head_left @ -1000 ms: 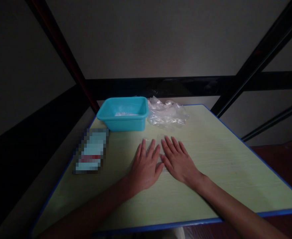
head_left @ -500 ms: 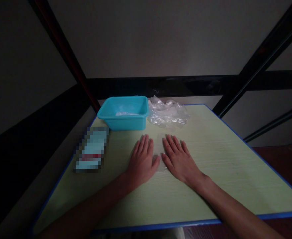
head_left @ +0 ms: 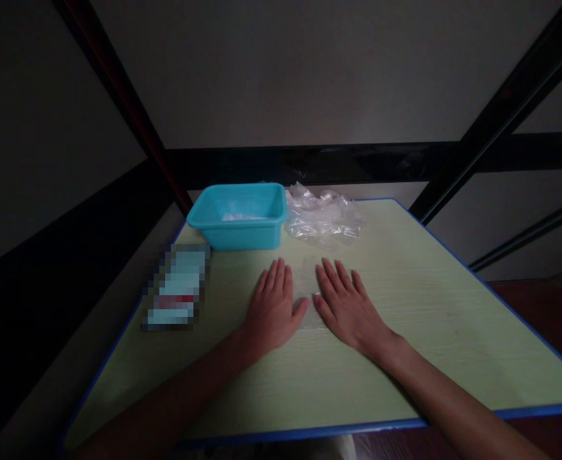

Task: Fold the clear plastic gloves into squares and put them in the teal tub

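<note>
A thin, clear plastic bag or sheet (head_left: 308, 281) lies flat on the table in the middle of the view, its edges hard to make out. My left hand (head_left: 272, 311) rests palm down at its left side, fingers stretched out and thumb pointing toward the right. On its right side lies my right hand (head_left: 350, 306), also flat with the fingers a little spread. A narrow gap separates the two thumbs. Whether both palms press on the plastic is hidden beneath them.
Behind my left hand stands a turquoise plastic basin (head_left: 247, 235) with something whitish inside. Beside it lies a crumpled heap of clear plastic (head_left: 326, 217). A blurred-out flat item (head_left: 179, 287) is at the left edge. The pale table (head_left: 405, 255) has blue edging and meets a wall.
My hands have slid slightly apart, the right one a touch to the right, so more of the clear plastic shows between them. The basin and the heap stay in place.
</note>
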The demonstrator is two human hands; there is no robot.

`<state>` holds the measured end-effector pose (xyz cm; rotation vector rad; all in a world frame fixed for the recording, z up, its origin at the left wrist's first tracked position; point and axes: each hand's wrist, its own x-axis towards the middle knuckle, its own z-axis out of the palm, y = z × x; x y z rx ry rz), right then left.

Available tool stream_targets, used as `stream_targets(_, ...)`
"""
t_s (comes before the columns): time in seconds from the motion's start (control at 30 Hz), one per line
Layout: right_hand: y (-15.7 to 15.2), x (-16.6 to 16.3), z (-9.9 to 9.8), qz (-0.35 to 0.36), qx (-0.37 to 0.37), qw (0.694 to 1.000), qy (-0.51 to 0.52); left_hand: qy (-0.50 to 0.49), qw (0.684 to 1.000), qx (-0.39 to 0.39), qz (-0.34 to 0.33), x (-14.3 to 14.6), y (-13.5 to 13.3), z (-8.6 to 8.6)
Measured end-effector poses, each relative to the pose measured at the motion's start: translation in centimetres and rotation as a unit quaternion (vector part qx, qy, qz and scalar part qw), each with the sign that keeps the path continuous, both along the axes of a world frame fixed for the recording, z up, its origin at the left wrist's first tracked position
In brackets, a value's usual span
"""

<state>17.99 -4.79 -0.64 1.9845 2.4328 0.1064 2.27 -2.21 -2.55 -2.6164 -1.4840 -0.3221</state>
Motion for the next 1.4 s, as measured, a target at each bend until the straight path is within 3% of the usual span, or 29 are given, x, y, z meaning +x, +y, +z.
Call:
stream_targets(1.03, 0.2, 0.5, 0.1, 0.012, 0.028, 0.999, 0.033, 0.012, 1.000, 0.014, -0.007, -0.1, 0.1, 0.0)
stream_targets(1.4, 0.8, 2.0, 0.7, 0.000, 0.051, 0.992, 0.117, 0.009, 0.995, -0.043, -0.085, -1.7, 1.8, 1.2)
